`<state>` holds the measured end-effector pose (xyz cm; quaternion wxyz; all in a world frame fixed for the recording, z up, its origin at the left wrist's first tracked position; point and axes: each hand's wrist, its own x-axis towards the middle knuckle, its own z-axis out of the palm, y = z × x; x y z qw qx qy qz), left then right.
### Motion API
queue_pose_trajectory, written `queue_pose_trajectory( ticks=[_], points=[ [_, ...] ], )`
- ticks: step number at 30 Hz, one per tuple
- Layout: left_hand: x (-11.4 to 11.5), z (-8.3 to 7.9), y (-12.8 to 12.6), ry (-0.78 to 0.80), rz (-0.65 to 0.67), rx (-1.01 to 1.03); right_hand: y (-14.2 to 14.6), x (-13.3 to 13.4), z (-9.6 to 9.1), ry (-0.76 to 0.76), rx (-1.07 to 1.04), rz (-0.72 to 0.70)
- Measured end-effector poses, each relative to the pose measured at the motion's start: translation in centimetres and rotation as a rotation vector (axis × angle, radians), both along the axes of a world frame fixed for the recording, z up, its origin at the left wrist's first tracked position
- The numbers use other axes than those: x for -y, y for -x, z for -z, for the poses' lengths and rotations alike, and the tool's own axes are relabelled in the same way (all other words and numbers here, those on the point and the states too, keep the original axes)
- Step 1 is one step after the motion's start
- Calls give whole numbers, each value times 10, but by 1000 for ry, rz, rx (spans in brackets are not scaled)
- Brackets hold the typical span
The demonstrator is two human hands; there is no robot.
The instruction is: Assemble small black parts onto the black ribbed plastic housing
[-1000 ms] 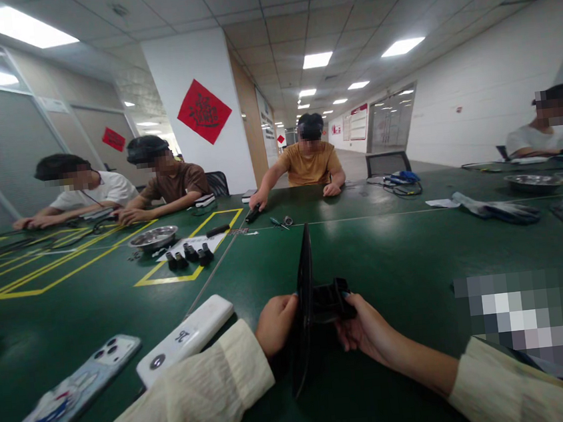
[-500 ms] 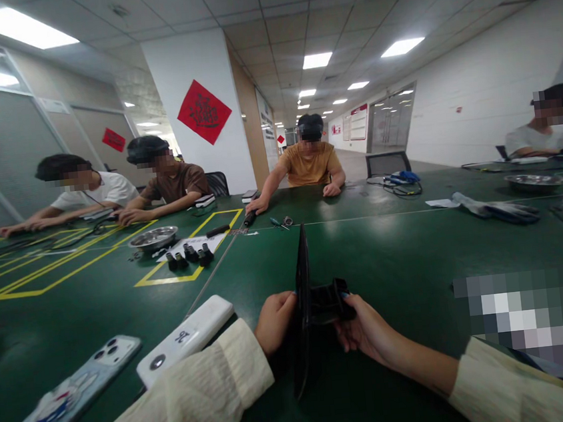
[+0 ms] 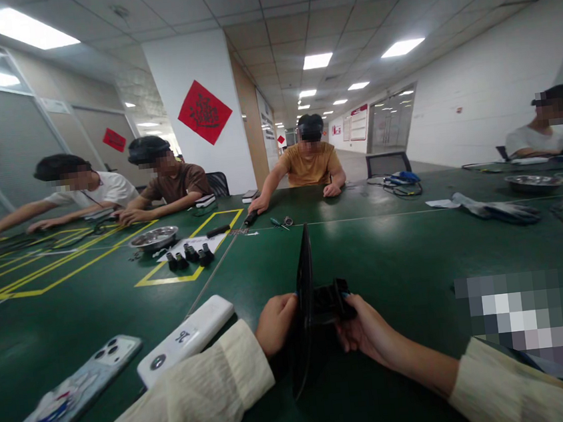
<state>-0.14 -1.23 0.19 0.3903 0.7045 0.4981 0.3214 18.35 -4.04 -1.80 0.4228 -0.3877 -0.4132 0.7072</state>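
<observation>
Upright in front of me is a thin black panel [image 3: 306, 329], seen almost edge-on, with a black bracket [image 3: 328, 302] sticking out from its right face. My left hand [image 3: 277, 322] is closed on the panel's left side, its fingertips partly hidden by the panel. The fingers of my right hand [image 3: 367, 326] pinch the outer end of the bracket, where a small bit of blue shows. I cannot tell exactly what kind of device the panel is.
A phone in a patterned case [image 3: 55, 409] and a white device [image 3: 187, 338] lie by my left forearm. Beyond them are several black cone-shaped parts [image 3: 190, 255] and a metal bowl [image 3: 153, 238]. Gloves [image 3: 497, 208] lie at right. Co-workers sit around the green table [image 3: 390, 246].
The panel has turned very slightly in my hands; my grips look the same. The co-worker at far left has stretched an arm out towards the left.
</observation>
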Motion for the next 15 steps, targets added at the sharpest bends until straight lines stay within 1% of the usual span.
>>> queue_pose_trajectory(
  ticks=[7,15],
  points=[
    [2,-2,-1,-2,-34,-40,0,2,-6,-11,6,11],
    [3,-6,-1,-39,-38,-109,0,3,-5,-14,1,13]
  ],
)
